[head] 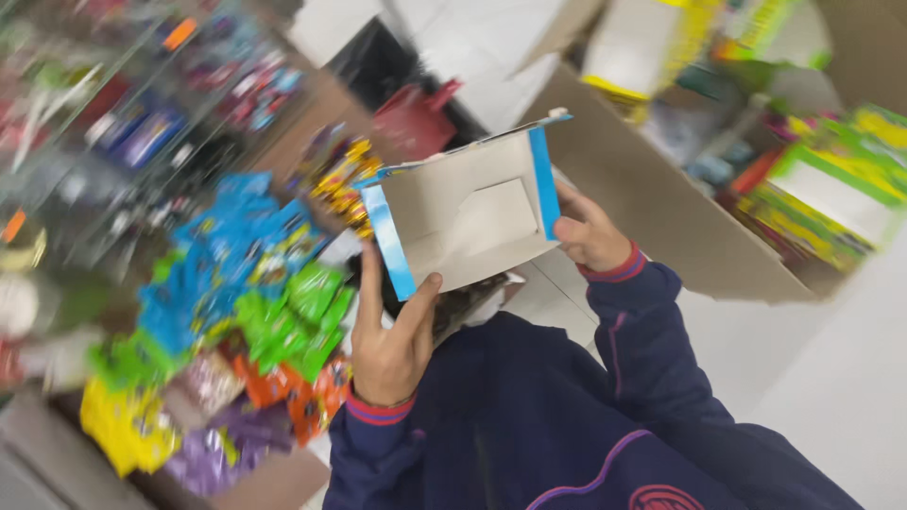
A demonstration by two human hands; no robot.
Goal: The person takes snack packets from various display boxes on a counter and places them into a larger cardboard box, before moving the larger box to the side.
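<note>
Together, 2 hands, left hand (389, 351) and right hand (590, 234), grip 1 empty cardboard box (468, 219), fingers closed round its edges.

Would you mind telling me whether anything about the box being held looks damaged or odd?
The cardboard box held between the left hand and right hand is turned with its plain grey inside toward the camera, its blue-edged flaps splayed. It looks opened and empty from here. Motion blur hides any tears or dents.
</note>
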